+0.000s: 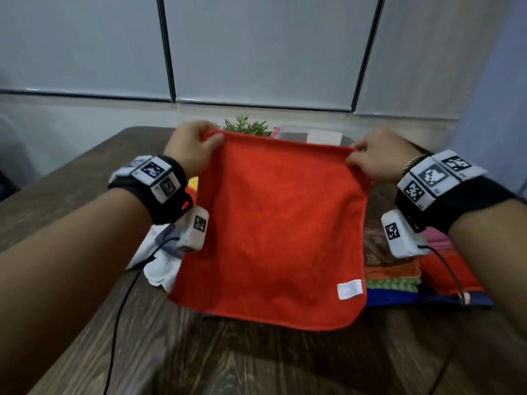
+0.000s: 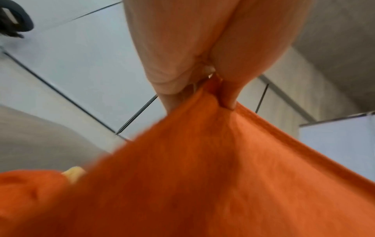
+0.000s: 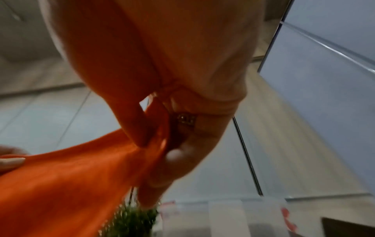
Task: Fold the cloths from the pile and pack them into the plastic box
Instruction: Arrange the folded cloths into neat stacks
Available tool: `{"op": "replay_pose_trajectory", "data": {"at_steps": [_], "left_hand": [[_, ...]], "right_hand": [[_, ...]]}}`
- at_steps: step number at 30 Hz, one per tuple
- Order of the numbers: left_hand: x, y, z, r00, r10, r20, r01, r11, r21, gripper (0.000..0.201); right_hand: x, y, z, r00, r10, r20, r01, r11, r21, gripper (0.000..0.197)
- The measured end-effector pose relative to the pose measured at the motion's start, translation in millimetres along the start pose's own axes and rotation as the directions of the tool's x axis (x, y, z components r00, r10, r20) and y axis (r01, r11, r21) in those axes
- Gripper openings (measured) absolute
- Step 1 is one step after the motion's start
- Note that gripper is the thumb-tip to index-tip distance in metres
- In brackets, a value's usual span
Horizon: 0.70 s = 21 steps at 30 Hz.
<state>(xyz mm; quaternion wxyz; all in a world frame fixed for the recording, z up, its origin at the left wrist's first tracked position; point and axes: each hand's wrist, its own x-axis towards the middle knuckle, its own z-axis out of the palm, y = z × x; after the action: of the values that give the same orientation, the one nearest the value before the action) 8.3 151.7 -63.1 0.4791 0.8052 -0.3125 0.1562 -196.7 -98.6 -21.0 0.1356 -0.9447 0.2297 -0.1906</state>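
A red-orange cloth (image 1: 273, 223) with a white label hangs spread above the table, stretched between both hands. My left hand (image 1: 196, 146) pinches its upper left corner, and the left wrist view shows the thumb and fingers clamped on the cloth (image 2: 202, 160). My right hand (image 1: 370, 158) pinches the upper right corner, the cloth (image 3: 61, 184) bunched between thumb and fingers. The clear plastic box (image 1: 322, 136) stands behind the cloth's top edge, mostly hidden; its rim (image 3: 243, 208) shows in the right wrist view.
A pile of loose cloths, white (image 1: 159, 266) and yellow, lies left under the hanging cloth. Folded coloured cloths (image 1: 399, 280) are stacked at the right. A small green plant (image 1: 246, 126) stands by the box. Cables trail over the dark wooden table (image 1: 71, 195).
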Motion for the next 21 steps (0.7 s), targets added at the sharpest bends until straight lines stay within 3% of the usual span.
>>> {"op": "replay_pose_trajectory", "data": {"at_steps": [4, 6, 7, 9, 10, 12, 15, 17, 21], "left_hand": [[-17.7, -31.6, 11.4, 0.985, -0.048, 0.165, 0.048, 0.999, 0.006, 0.012], [-28.8, -39.7, 5.9, 0.94, -0.067, 0.334, 0.085, 0.996, -0.04, 0.007], [-36.1, -43.0, 2.5, 0.893, -0.066, 0.446, 0.103, 0.993, -0.06, 0.017], [-52.9, -46.0, -2.2, 0.734, -0.038, 0.678, 0.097, 0.994, -0.049, 0.042], [-62.0, -45.3, -3.4, 0.643, -0.036, 0.765, 0.075, 0.997, -0.016, 0.045], [-77.4, -41.7, -3.3, 0.477, -0.067, 0.876, 0.05, 0.998, 0.049, 0.031], [-94.5, -40.4, 1.0, 0.364, -0.141, 0.921, -0.017, 0.987, 0.157, 0.011], [-104.9, -40.2, 5.2, 0.301, -0.194, 0.934, -0.072, 0.972, 0.225, 0.009], [-117.0, -36.0, 13.0, 0.229, -0.249, 0.941, -0.105, 0.955, 0.278, 0.013]], "right_hand": [[-5.1, 20.7, 25.7, 0.995, -0.061, 0.076, 0.07, 0.99, -0.12, 0.016], [-19.4, 21.2, 40.0, 0.976, -0.158, 0.15, 0.177, 0.977, -0.118, 0.01], [-28.1, 21.1, 47.7, 0.961, -0.213, 0.179, 0.237, 0.963, -0.127, 0.01], [-46.1, 21.7, 59.6, 0.926, -0.267, 0.266, 0.315, 0.936, -0.159, 0.014], [-53.7, 22.2, 64.1, 0.906, -0.266, 0.329, 0.335, 0.926, -0.173, 0.017], [-66.8, 23.4, 69.4, 0.855, -0.235, 0.463, 0.356, 0.915, -0.191, 0.018], [-83.4, 23.5, 73.4, 0.78, -0.158, 0.606, 0.374, 0.893, -0.249, 0.016], [-90.0, 23.8, 74.9, 0.767, -0.129, 0.629, 0.392, 0.87, -0.3, 0.015], [-95.4, 23.7, 77.8, 0.74, -0.111, 0.663, 0.426, 0.841, -0.334, 0.013]]}}
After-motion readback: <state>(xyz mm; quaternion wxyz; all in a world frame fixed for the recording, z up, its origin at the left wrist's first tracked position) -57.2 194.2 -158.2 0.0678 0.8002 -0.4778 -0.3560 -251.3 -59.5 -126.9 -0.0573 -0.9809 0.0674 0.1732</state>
